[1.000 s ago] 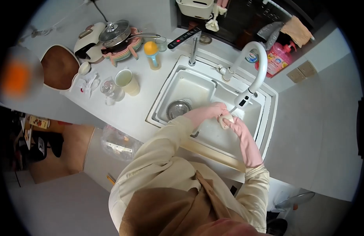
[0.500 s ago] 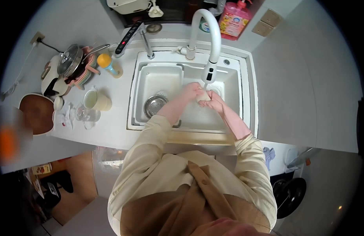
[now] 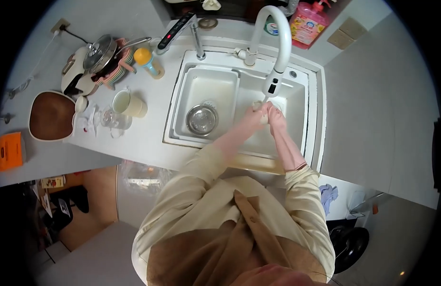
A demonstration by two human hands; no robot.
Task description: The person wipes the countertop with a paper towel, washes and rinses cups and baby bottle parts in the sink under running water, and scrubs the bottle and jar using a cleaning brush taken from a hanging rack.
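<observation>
Pale object (image 3: 256, 104), small and partly covered, sits between our two hands just under the faucet (image 3: 284, 40); too little of it shows for us to say exactly what it is. Our left hand (image 3: 255, 117), slightly blurred, wraps it with fingers closed, and our right hand (image 3: 276, 117) curls in against its other side — neither hand is spread. Both seem to wear pink gloves. Our judgement of the step in hand: the object is being held at the spout, where a thin stream seems to fall. The next move calls for a snug grip from both hands, since a wet surface could slip.

Around our hands lies the right basin of the white sink (image 3: 316, 95). To their left, in the other basin, rests a round metal strainer (image 3: 202, 120). Farther left, on the desk (image 3: 151, 128), stand a bottle with a yellow-orange cap (image 3: 150, 64), a pale cup (image 3: 137, 106) and a lidded pan (image 3: 101, 55). Ahead of our hands and to their right, a pink pump bottle (image 3: 308, 24) stands behind the sink.
</observation>
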